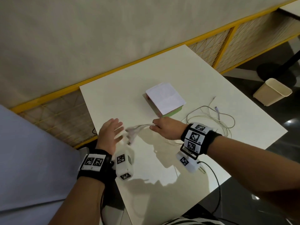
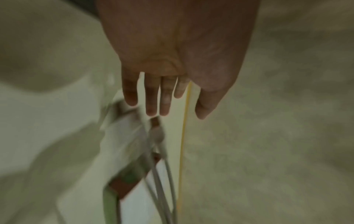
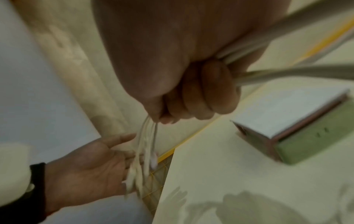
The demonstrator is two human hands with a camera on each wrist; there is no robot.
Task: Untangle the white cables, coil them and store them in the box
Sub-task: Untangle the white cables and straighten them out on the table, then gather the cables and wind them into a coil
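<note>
Several white cables (image 1: 209, 118) lie in loose loops on the right part of the white table (image 1: 129, 98). My right hand (image 1: 164, 129) grips a bundle of these cables (image 3: 268, 72) in a fist above the table. Their plug ends (image 1: 132, 132) stick out to the left, blurred. My left hand (image 1: 110, 133) is flat with straight fingers (image 2: 151, 97) beside those plug ends (image 3: 145, 160) and holds nothing. The box (image 1: 165, 99), green-sided with a white lid closed, sits just beyond my right hand.
A beige waste bin (image 1: 272, 91) stands on the dark floor right of the table. A yellow-framed mesh partition (image 1: 215, 46) runs behind the table. A black wire (image 1: 217, 189) hangs from my right wrist camera over the near table edge.
</note>
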